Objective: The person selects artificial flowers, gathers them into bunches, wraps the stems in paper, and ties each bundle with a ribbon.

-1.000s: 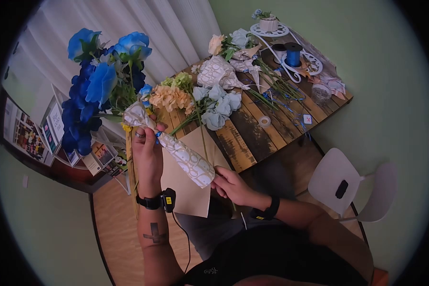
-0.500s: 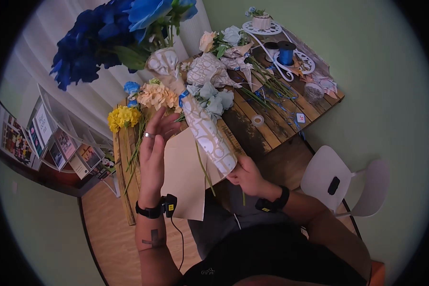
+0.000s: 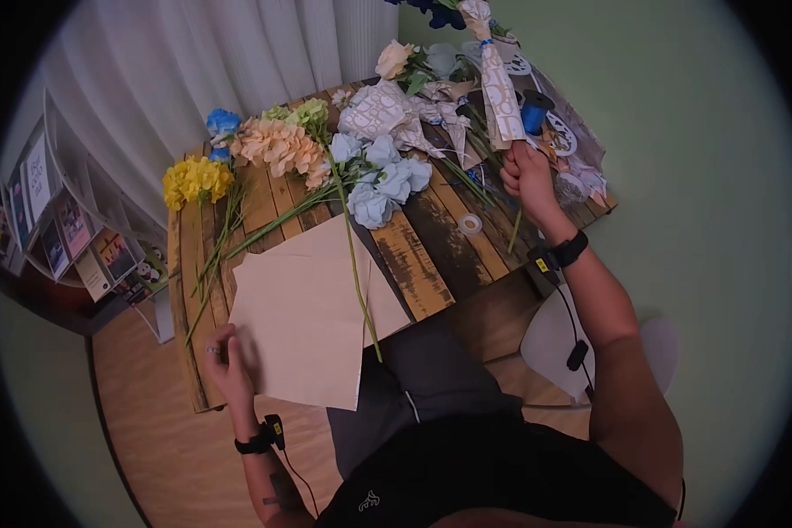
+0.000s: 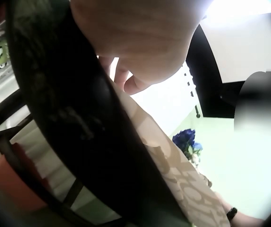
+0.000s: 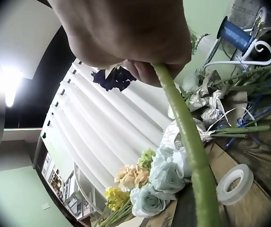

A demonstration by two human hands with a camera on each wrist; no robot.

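Observation:
At the far right of the table, my right hand point(image 3: 530, 183) grips a wrapped bouquet by its lower end. Its patterned paper wrap point(image 3: 502, 99) is tied with blue ribbon, and dark blue flowers point(image 3: 440, 12) show at the top of the head view, partly cut off. A thick green stem point(image 5: 190, 137) runs down out of the fist in the right wrist view. Beside the left edge of the beige wrapping paper point(image 3: 299, 317), my left hand point(image 3: 229, 370) has loosely bent fingers and holds nothing. A long green stem point(image 3: 355, 264) lies across that paper.
Yellow flowers point(image 3: 198, 180), peach blossoms point(image 3: 282, 145) and pale blue roses point(image 3: 385, 183) lie along the back. Near the right side are a tape roll point(image 3: 470, 224), a blue ribbon spool point(image 3: 535, 113) and another wrapped bouquet point(image 3: 383, 114). A white chair point(image 3: 554, 339) stands at right.
The right hand has carried the bouquet up and right, away from the paper. My left hand let go of its neck, then dropped down and left to the paper's edge.

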